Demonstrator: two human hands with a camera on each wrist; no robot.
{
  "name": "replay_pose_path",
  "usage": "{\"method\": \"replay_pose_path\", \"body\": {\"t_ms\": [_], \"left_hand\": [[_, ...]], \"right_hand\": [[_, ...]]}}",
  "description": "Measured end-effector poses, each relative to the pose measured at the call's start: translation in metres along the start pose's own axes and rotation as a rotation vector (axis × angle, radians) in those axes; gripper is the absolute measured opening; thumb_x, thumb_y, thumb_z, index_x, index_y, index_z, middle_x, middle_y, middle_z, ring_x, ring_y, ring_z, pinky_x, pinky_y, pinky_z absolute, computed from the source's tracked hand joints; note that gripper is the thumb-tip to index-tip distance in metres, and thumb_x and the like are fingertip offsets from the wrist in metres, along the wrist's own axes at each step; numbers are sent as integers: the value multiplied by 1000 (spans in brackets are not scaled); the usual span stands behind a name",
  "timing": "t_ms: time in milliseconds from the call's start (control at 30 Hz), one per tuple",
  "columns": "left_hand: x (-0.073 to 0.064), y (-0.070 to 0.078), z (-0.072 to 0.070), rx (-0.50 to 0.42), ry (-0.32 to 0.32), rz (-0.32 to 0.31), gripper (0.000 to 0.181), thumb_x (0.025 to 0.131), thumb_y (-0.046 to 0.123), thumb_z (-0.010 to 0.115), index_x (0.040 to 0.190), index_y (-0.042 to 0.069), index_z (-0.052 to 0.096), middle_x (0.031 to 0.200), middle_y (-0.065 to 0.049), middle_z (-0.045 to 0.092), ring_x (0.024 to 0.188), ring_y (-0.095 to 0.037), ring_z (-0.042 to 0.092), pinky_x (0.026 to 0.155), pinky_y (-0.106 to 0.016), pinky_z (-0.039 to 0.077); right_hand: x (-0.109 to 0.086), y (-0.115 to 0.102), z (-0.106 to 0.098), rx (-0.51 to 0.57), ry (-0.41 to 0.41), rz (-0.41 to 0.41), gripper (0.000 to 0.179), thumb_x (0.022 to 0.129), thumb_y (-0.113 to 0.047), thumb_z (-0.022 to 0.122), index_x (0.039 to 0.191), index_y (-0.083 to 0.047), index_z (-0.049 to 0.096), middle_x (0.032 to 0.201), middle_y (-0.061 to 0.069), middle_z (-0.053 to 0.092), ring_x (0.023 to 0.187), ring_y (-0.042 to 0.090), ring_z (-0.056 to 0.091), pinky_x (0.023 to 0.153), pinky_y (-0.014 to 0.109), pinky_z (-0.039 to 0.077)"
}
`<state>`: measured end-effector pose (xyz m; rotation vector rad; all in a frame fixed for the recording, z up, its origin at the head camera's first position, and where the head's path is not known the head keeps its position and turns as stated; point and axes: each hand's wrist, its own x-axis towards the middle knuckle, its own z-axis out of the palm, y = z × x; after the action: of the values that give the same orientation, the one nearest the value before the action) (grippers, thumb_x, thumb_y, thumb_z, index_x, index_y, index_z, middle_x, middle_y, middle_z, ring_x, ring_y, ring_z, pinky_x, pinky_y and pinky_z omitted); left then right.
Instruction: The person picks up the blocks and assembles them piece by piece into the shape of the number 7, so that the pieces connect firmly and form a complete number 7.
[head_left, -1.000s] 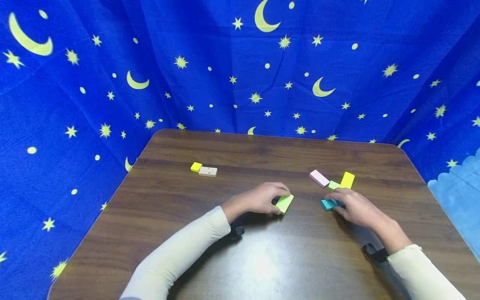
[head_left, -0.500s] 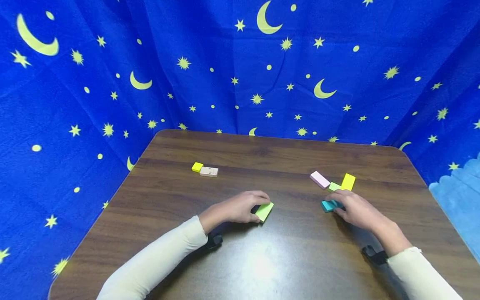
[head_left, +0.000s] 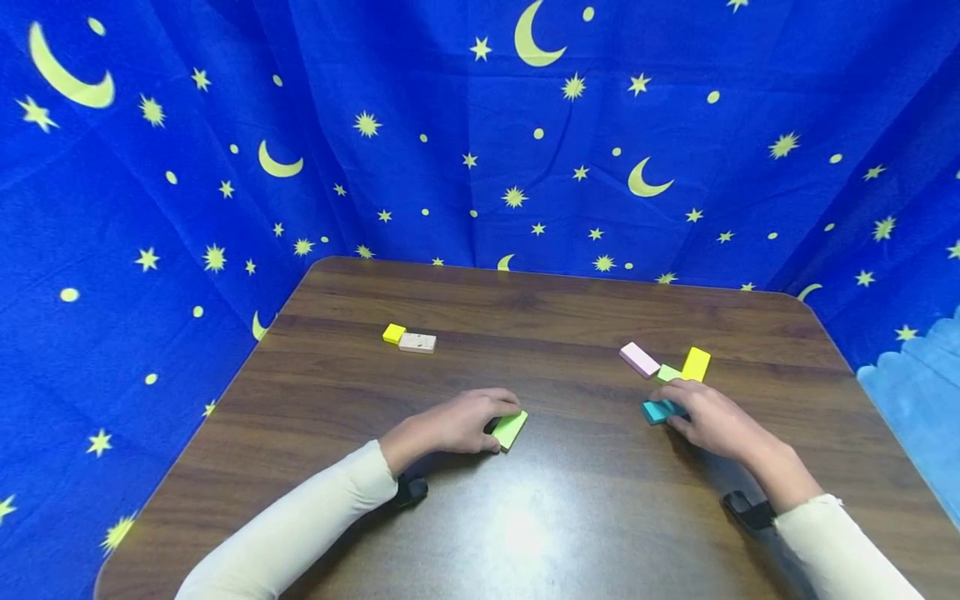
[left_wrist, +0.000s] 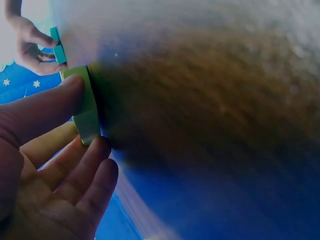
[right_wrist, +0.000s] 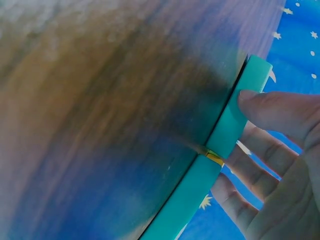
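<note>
In the head view, my left hand (head_left: 467,421) pinches a light green block (head_left: 511,430) flat at the middle of the table. Close up in the left wrist view, the thumb lies on the green block (left_wrist: 85,102) and the fingertips are at its far side. My right hand (head_left: 716,417) grips a teal block (head_left: 657,412) on the table's right side. In the right wrist view, the thumb presses the upper teal block (right_wrist: 240,112), and a second teal block (right_wrist: 185,202) lies end to end with it. A sliver of yellow shows between these two.
Just beyond my right hand lie a pink block (head_left: 639,360), a small green block (head_left: 668,372) and a yellow block (head_left: 696,364). At the far left, a yellow block (head_left: 393,333) touches a speckled beige block (head_left: 417,342). A blue star-patterned curtain (head_left: 420,167) surrounds the wooden table (head_left: 525,308).
My left hand has slid left and nearer to me, the light green block staying in its grip. The right hand keeps its place on the teal block.
</note>
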<state>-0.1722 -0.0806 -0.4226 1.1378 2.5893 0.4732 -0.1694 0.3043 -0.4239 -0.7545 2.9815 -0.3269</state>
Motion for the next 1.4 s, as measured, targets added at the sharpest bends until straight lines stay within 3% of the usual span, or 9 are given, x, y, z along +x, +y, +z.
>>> {"method": "replay_pose_path", "body": {"t_ms": [367, 633, 800, 967, 1100, 1233, 1400], "left_hand": [[-2, -1, 1, 7, 52, 18, 58, 84, 17, 78, 138, 7, 58, 144, -8, 55, 133, -26, 53, 112, -41, 44], [-13, -3, 2, 212, 138, 173, 34, 88, 13, 74, 121, 10, 69, 129, -1, 66, 123, -17, 62, 108, -31, 49], [-10, -4, 1, 241, 156, 252, 24, 87, 10, 73, 110, 11, 74, 120, -1, 68, 114, -15, 65, 103, -28, 51], [-6, -7, 1, 151, 107, 208, 25, 89, 11, 72, 114, 11, 74, 127, -2, 65, 118, -16, 63, 103, -29, 51], [-5, -9, 1, 90, 77, 158, 26, 91, 13, 71, 117, 10, 73, 135, -3, 63, 124, -19, 61, 105, -32, 50], [-6, -10, 0, 112, 81, 171, 26, 90, 14, 72, 116, 10, 73, 134, -4, 64, 123, -20, 63, 104, -32, 51], [-6, -11, 0, 110, 84, 174, 28, 90, 14, 72, 117, 9, 72, 133, -4, 65, 122, -21, 63, 105, -33, 51]], "right_hand": [[-1, 1, 3, 0, 12, -17, 30, 86, -5, 71, 116, -9, 69, 110, 10, 70, 103, 29, 66, 89, 55, 54], [1, 3, 3, -15, 28, 13, 35, 88, -18, 73, 121, -7, 68, 114, 14, 71, 99, 28, 67, 84, 53, 55], [4, 1, 4, 1, 38, 27, 42, 89, -24, 73, 127, -6, 65, 116, 16, 68, 96, 26, 67, 79, 50, 56], [5, -1, 5, 11, 33, 17, 42, 91, -23, 71, 129, -9, 64, 124, 17, 62, 101, 30, 66, 81, 53, 56], [4, -1, 6, 32, 60, -48, 36, 89, -13, 72, 125, -12, 67, 128, 17, 60, 108, 34, 65, 86, 55, 55], [3, -2, 5, 33, 98, -107, 33, 86, -4, 72, 117, -15, 72, 132, 20, 58, 110, 39, 64, 85, 56, 55], [2, -3, 4, -12, 112, -99, 30, 84, -6, 74, 112, -18, 74, 136, 20, 58, 106, 38, 67, 78, 53, 56]]}}
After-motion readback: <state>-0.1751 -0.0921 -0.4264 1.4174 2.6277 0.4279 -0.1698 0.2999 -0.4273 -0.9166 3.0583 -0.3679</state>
